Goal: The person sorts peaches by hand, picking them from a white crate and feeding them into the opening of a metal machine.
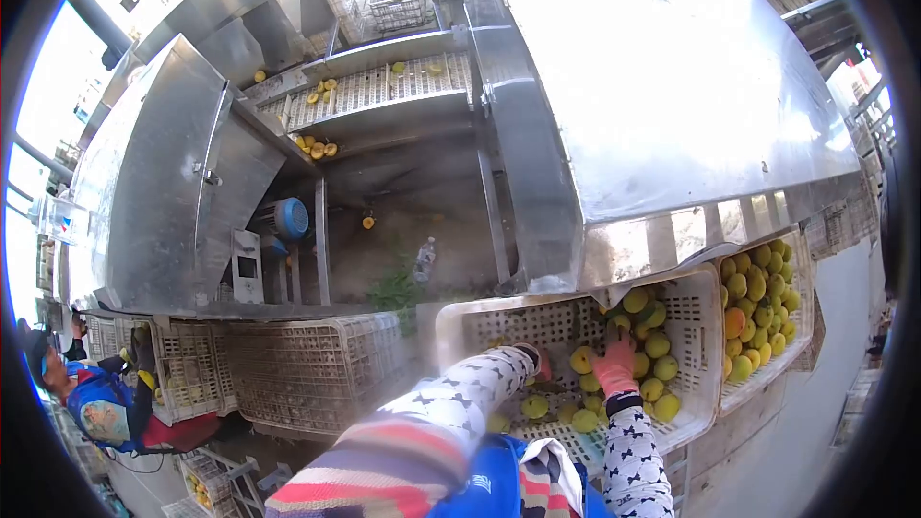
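Our right hand [616, 366] touches fruit [667, 367] in our partly filled crate [696, 326], beside a fuller crate [805, 302], while our left hand [544, 365] reaches inside, half hidden, and we cannot tell whether either hand's fingers grasp any.

Machine cover [710, 86]: smooth metal, glossy. Crate [703, 331] below cover's lower edge: matt perforated plastic. 2 bow-print sleeves [635, 456]: cloth. Bottle [424, 259]: clear plastic.

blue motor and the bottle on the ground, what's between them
In the head view, going from the blue motor: an upright metal post, then a yellow fruit. Green leaves lie beside the bottle.
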Action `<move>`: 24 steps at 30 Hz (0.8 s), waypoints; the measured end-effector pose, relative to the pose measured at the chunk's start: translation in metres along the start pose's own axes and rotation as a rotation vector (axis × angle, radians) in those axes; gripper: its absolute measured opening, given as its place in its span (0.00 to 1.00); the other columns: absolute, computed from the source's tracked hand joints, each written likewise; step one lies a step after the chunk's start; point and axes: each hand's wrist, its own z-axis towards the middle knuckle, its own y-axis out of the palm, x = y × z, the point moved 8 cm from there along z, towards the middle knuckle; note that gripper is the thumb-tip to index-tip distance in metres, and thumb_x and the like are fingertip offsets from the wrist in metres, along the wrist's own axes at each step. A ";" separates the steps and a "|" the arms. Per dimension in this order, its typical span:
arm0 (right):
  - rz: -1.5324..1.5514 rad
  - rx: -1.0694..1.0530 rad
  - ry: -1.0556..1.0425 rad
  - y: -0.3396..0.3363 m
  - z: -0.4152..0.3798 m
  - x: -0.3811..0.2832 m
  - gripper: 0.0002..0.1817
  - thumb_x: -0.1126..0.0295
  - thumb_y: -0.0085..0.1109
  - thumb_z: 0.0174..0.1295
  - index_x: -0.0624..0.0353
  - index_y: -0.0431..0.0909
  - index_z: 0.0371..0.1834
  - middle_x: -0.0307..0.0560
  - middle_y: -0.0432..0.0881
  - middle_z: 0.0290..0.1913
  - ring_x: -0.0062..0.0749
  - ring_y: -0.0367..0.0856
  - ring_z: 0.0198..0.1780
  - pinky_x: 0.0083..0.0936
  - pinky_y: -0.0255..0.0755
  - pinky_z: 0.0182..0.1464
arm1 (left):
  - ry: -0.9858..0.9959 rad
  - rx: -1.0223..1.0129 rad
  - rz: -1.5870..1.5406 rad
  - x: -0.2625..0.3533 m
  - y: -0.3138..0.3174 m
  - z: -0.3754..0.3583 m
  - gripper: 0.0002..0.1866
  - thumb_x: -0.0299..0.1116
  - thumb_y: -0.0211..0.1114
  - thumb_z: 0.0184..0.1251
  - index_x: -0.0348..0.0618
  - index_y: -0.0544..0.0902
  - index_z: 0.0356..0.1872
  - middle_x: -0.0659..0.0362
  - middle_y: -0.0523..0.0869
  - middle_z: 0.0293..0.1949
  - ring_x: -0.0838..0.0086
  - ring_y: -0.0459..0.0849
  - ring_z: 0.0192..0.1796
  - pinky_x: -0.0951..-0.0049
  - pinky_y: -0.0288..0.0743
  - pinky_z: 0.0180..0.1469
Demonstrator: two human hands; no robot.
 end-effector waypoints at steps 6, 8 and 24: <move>-0.175 -0.466 -0.066 0.120 -0.005 0.014 0.43 0.50 0.73 0.47 0.58 0.69 0.67 0.61 0.75 0.61 0.52 0.76 0.61 0.38 0.73 0.61 | -0.014 -0.094 0.092 0.010 0.020 -0.044 0.30 0.51 0.72 0.49 0.55 0.85 0.56 0.56 0.86 0.54 0.60 0.83 0.56 0.59 0.76 0.57; -0.141 -0.499 -0.077 0.117 -0.012 -0.003 0.43 0.50 0.73 0.47 0.59 0.71 0.65 0.62 0.75 0.62 0.52 0.77 0.61 0.37 0.74 0.61 | -0.017 -0.112 0.098 0.014 0.029 -0.050 0.30 0.51 0.72 0.49 0.54 0.85 0.56 0.56 0.86 0.53 0.61 0.83 0.55 0.59 0.76 0.57; 0.971 0.199 -0.128 -0.147 -0.035 -0.024 0.49 0.60 0.81 0.39 0.64 0.68 0.66 0.50 0.78 0.54 0.40 0.77 0.57 0.32 0.70 0.61 | 0.108 -0.341 0.227 0.022 0.023 -0.092 0.30 0.51 0.73 0.48 0.52 0.85 0.55 0.56 0.88 0.47 0.66 0.84 0.51 0.63 0.77 0.52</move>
